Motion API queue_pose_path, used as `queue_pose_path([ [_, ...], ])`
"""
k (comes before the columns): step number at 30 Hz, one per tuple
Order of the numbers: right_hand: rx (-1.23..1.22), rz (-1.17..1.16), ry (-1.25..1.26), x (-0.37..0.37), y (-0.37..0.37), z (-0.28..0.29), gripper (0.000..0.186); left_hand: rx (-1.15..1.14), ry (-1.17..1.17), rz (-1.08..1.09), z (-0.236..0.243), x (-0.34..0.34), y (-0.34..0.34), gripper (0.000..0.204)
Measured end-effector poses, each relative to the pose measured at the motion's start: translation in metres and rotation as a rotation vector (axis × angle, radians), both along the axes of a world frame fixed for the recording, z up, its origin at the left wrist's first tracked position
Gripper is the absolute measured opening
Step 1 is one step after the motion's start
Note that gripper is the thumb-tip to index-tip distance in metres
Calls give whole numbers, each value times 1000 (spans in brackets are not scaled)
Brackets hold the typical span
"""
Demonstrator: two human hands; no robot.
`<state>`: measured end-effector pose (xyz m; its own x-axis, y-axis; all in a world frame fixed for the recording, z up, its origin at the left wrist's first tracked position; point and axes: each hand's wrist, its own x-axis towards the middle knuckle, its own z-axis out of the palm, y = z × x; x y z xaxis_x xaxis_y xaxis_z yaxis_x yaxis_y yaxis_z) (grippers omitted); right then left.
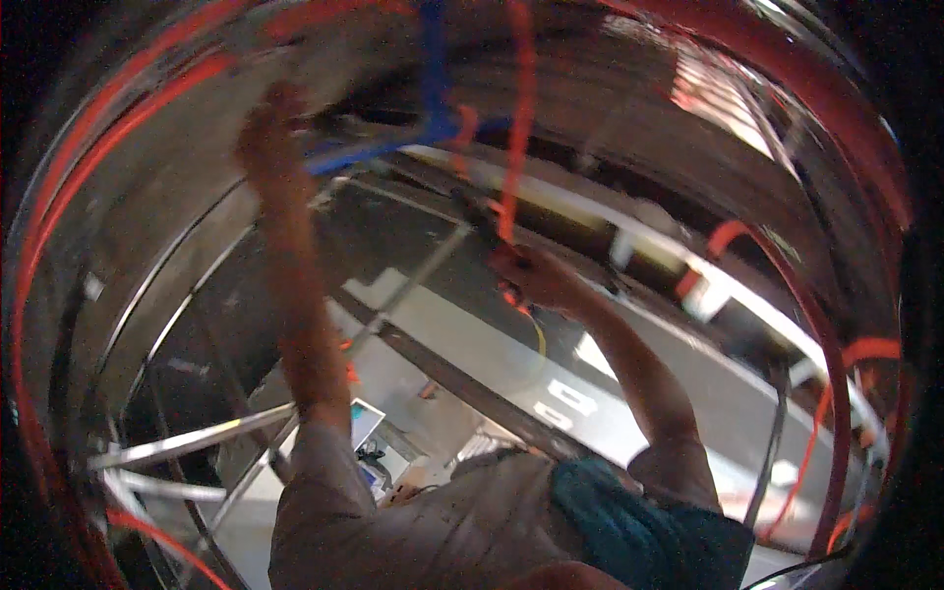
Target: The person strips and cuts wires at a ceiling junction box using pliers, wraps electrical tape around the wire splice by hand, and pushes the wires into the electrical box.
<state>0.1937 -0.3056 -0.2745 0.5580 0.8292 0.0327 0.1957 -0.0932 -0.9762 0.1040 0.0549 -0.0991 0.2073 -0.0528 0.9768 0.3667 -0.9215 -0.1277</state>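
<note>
My left hand [273, 138] is raised high at the upper left, its fingers curled closed. It is close to the left end of a blue metal bar [369, 152], and blur hides what it grips, if anything. Lower and to the right, my right hand [539, 277] is closed around a dark hand-held tool [480, 216] whose front points up and left toward the blue bar. An orange hose [518, 128] hangs from above down to the tool. The tool's exact kind is too blurred to make out.
Red curved tubes [836, 374] run along the right rim. A white rail [728, 285] crosses on the right, and metal frame bars [197, 442] stand at the lower left. A dark beam [462, 374] passes below my arms, with a cluttered white tray [369, 428] underneath.
</note>
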Motion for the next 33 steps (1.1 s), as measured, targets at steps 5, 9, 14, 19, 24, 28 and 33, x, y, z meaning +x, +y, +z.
queue_pose_path([
  [5, -62, -135, 74, -27, -56, -26, 35, -15, -59, 0, 3, -21, -13, 25],
  [9, -58, -175, 153, -49, -118, -36, 39, 176, -22, 1, -1, 2, 49, 29],
  [14, -326, -433, -177, -96, -202, -33, 30, 108, -15, 119, 2, 10, -8, 32],
  [19, -227, -618, 34, -178, -280, -22, 29, 241, -43, 247, -11, 11, 14, 34],
  [24, -100, -649, 302, -224, -325, -48, 28, 37, -105, 54, -20, 26, -1, 33],
  [28, -79, -731, 375, -258, -335, -67, 26, 77, -122, -181, -54, 51, -80, 26],
  [33, -168, -764, 403, -292, -342, -78, 29, -1051, 545, -1382, -159, 87, -206, 23],
])
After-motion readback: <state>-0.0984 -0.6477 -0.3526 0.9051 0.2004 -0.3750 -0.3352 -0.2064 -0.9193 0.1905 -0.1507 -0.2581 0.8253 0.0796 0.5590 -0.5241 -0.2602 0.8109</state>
